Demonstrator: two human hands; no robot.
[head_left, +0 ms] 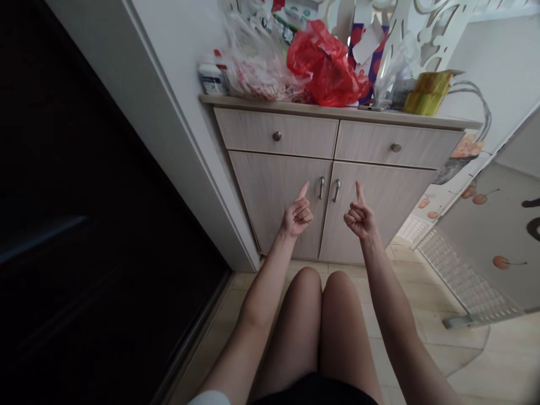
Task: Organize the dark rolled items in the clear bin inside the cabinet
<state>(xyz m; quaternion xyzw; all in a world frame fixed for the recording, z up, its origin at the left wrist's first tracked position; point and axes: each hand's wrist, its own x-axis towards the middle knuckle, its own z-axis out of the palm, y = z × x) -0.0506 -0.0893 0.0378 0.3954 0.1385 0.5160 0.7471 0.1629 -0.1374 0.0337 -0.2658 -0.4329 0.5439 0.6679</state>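
**Left hand (297, 218) and right hand (359, 219) raised apart before a shut wooden cabinet (274, 197)**

Both hands are curled into loose fists with the thumbs pointing up, and they hold nothing. They are well apart from each other and touch nothing. The left thumb (303, 190) is near the left steel door handle (322, 187), and the right thumb (359, 192) is near the right steel door handle (336, 190). Neither handle is being gripped. Both cabinet doors are closed, as are the two drawers above, with their round metal knobs (277, 136) in place.

The person's bare knees (307, 278) are directly below the hands, with the tiled floor (426, 343) beyond them. On the cabinet's countertop (337, 111) are a red plastic bag (324, 70), a clear plastic bag (257, 70) with red contents, a white bottle (211, 79) and a yellow-gold roll (426, 93). A white door frame (181, 152) and a dark sliding door (105, 169) run along the left. Nothing stands between the hands and the handles.
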